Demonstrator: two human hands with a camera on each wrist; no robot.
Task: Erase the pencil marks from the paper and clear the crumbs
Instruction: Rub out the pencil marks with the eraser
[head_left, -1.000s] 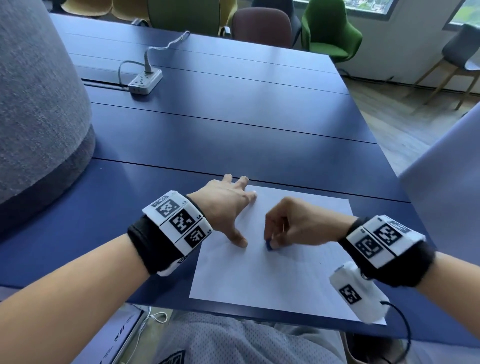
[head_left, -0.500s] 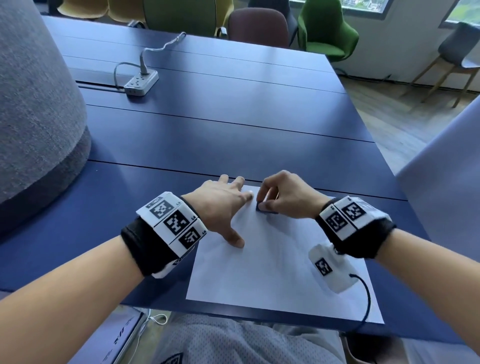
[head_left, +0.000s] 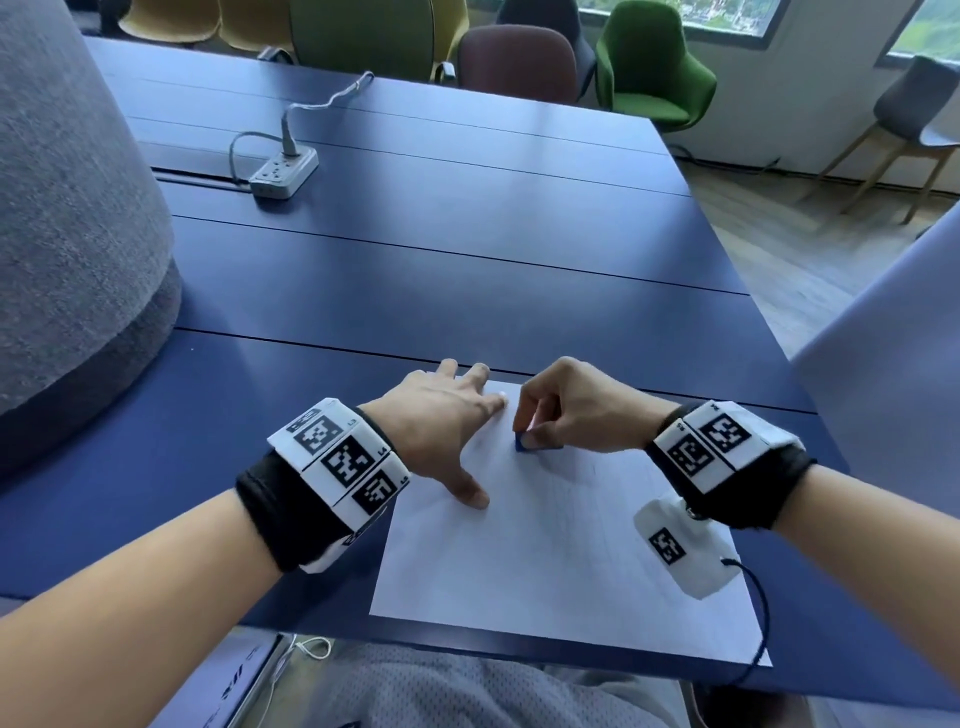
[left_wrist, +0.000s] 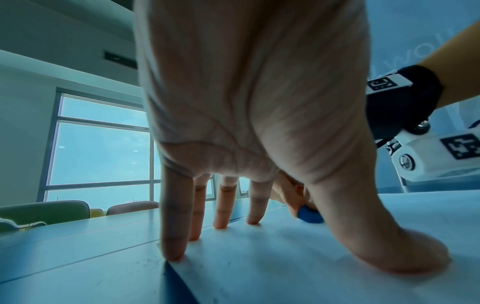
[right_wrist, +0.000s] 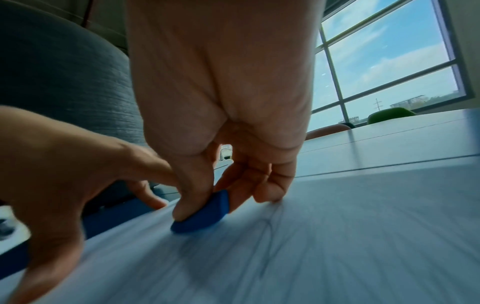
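Observation:
A white sheet of paper (head_left: 545, 561) lies on the blue table near its front edge, with faint pencil lines (right_wrist: 270, 226) across it. My left hand (head_left: 441, 426) is spread flat on the sheet's upper left corner, fingers (left_wrist: 223, 205) straight and thumb pressing the paper. My right hand (head_left: 566, 410) pinches a small blue eraser (head_left: 521, 444) between thumb and fingers and presses it on the paper near the far edge. In the right wrist view the eraser (right_wrist: 205, 211) touches the sheet, which is blurred by motion. In the left wrist view the eraser (left_wrist: 309, 215) shows behind my thumb.
A white power strip (head_left: 283, 174) with its cable lies at the far left of the table (head_left: 467, 270). A large grey upholstered shape (head_left: 67, 208) stands at the left. Chairs (head_left: 649, 67) line the far edge. A pale panel (head_left: 893, 364) rises at the right.
My right hand carried the eraser from mid-sheet up to the far edge, close to my left fingers, and has slid back slightly. My left hand stays pressed on the corner.

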